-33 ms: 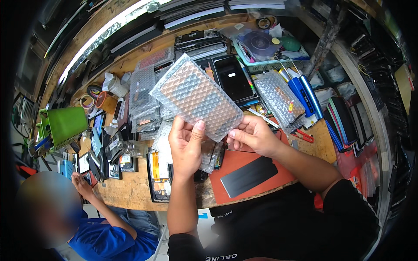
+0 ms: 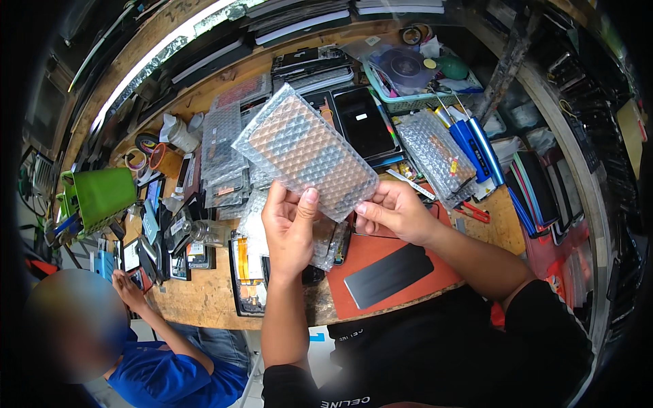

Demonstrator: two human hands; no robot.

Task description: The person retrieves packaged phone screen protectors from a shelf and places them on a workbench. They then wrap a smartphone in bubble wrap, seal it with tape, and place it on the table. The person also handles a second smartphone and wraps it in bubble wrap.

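Both my hands hold a flat, rectangular bubble-wrap packet [image 2: 306,153] tilted above the bench. Something copper-coloured and grey shows through the bubbles; what it is I cannot make out. My left hand [image 2: 289,228] grips the near left edge, thumb on top. At the lower right corner, my right hand [image 2: 391,214] pinches the packet between thumb and curled fingers. Below my right forearm, a dark glossy phone-sized panel [image 2: 389,275] lies on an orange-red mat [image 2: 347,299]. More bubble wrap [image 2: 255,221] lies partly hidden behind my left hand.
Behind the packet stand bubble-wrapped stacks [image 2: 224,149] and a black-screened device [image 2: 367,122]. To the right are a wrapped bundle [image 2: 435,153], blue tools [image 2: 473,149], a red cutter [image 2: 474,212] and a teal basket [image 2: 422,102]. A co-worker's hand [image 2: 129,289] and a green bin [image 2: 102,194] are at left.
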